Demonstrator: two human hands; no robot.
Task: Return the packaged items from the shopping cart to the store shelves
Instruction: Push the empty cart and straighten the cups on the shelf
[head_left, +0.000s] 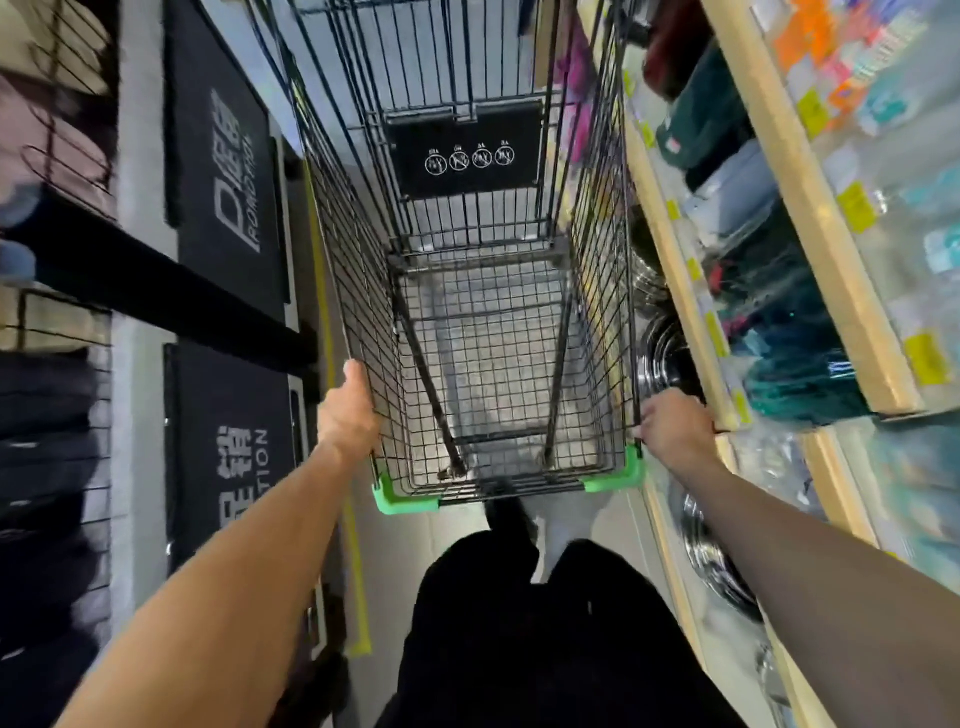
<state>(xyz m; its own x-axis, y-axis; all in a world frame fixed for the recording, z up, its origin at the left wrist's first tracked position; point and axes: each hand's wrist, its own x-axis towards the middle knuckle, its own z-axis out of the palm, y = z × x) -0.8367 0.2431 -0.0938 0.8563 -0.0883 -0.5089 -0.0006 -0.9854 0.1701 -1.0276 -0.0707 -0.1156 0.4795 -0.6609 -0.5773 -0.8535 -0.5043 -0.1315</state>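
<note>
A black wire shopping cart with green corner guards fills the middle of the view, and I look down into its basket, where no packaged item shows. My left hand grips the cart's left rim near the front corner. On the opposite rim, just above the green guard, my right hand holds the wire. Wooden store shelves run along the right, stocked with blurred packaged goods and yellow price tags.
Black promotion signs and a wire rack with dark goods line the left side. Stacked metal bowls sit on the low right shelf. My legs in black trousers stand behind the cart in the narrow aisle.
</note>
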